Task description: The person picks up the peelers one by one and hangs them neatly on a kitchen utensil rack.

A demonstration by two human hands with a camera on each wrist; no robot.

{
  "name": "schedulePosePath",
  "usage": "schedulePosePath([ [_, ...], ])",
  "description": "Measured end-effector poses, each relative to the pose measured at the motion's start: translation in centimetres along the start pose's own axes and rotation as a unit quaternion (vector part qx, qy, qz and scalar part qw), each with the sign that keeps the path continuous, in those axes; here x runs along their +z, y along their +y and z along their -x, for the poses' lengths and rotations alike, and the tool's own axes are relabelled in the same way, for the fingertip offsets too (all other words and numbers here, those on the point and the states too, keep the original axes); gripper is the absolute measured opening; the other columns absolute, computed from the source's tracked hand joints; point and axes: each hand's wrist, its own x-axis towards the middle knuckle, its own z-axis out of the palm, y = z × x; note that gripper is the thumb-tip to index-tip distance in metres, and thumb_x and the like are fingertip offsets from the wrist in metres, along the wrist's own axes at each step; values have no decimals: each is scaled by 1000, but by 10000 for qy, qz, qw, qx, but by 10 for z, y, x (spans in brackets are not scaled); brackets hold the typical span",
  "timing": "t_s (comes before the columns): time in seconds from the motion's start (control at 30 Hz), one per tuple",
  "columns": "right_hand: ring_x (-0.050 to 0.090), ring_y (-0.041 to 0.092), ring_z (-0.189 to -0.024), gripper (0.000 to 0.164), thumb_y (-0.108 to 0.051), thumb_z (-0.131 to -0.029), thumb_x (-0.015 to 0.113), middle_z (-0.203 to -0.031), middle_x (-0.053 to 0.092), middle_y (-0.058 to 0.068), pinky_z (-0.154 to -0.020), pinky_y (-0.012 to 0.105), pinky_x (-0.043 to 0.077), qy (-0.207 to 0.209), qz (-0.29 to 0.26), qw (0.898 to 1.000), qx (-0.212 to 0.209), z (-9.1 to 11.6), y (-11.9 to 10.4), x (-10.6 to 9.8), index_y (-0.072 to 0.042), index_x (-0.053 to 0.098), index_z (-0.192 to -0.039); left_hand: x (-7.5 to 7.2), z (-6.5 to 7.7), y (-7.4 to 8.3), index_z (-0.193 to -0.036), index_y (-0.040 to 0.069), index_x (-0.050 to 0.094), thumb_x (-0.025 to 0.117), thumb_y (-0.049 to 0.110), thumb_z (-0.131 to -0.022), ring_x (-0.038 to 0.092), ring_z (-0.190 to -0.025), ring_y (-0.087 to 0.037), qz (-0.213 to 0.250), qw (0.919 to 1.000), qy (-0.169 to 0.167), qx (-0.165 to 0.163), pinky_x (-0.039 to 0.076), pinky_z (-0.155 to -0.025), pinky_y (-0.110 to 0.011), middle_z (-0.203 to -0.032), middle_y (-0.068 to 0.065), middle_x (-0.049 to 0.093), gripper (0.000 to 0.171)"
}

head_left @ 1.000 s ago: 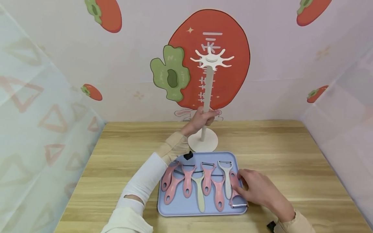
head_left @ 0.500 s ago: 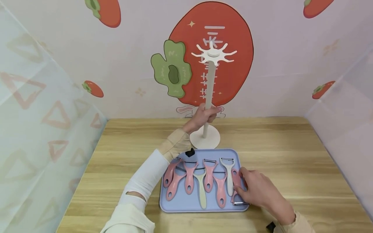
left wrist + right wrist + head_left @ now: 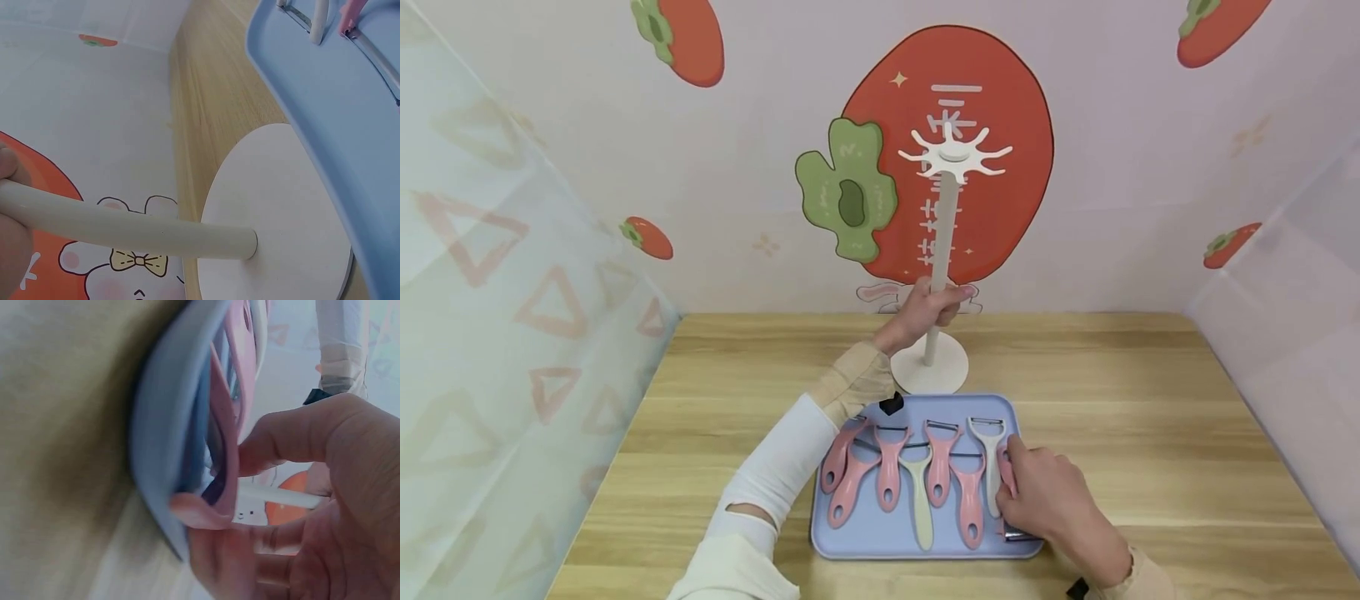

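A white stand [image 3: 945,225] with a round base and a crown of curved hooks is upright at the back of the table. My left hand [image 3: 925,312] grips its pole low down, and in the left wrist view that pole [image 3: 131,222] runs down into the base. In front lies a blue tray [image 3: 872,540] of peelers. At its right edge my right hand [image 3: 1052,500] pinches a pink peeler [image 3: 1006,471], partly covering it. The right wrist view has thumb and fingers at the pink peeler's handle [image 3: 232,462].
Beside the held one is a white peeler [image 3: 990,467]. A pale green peeler [image 3: 921,504] and several pink peelers [image 3: 970,504] share the tray. The wooden table [image 3: 1112,375] meets a strawberry-printed wall [image 3: 760,158] behind the stand.
My right hand has shifted slightly left and closed over the pink peeler, covering more of it. The left hand keeps its grip on the pole. The head view has tilted slightly.
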Motion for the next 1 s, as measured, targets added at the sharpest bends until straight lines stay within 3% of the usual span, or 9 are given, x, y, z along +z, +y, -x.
schedulePosePath([
  [0.3, 54, 24, -54, 38, -20, -70, 75, -63, 50, 5, -44, 41, 43, -389, 125, 9985, 360, -5, -7, -5, -1, 59, -99, 0, 2, -2, -56, 2, 33, 55, 7, -101, 22, -46, -16, -17, 10000, -91, 23, 19, -47, -30, -49, -1, 26, 50],
  [0.43, 56, 25, -55, 33, -19, -67, 75, -64, 51, 6, -45, 42, 44, -431, 100, 9980, 445, -6, -9, -7, -5, 55, -88, -2, 2, -3, -58, 0, 33, 57, 12, -101, 22, -46, -16, -60, 9999, -123, 31, 20, -48, -29, -50, 0, 26, 51],
  [0.7, 54, 21, -54, 36, -17, -66, 75, -65, 51, 5, -44, 36, 42, -586, -70, 9968, 544, -2, -10, -15, -3, 55, -93, -2, 2, -3, -58, 0, 33, 58, 15, -101, 23, -46, -16, -46, 9999, -147, -23, 20, -49, -29, -50, 0, 27, 52],
  [0.87, 53, 19, -55, 36, -17, -67, 75, -66, 52, 3, -46, 36, 42, -416, -153, 9984, 351, -1, -8, -28, -5, 56, -95, -2, 3, -1, -56, 2, 32, 57, 14, -102, 22, -47, -16, -30, 9999, -144, -73, 19, -49, -29, -50, 0, 26, 53],
  [1.0, 49, 12, -53, 30, -14, -71, 75, -63, 51, -3, -47, 31, 41, -205, -608, 9979, 89, -2, -6, -43, -11, 56, -93, -2, 3, -2, -56, 3, 32, 56, 13, -102, 22, -48, -16, -100, 9998, -155, -69, 20, -50, -29, -50, 0, 26, 53],
])
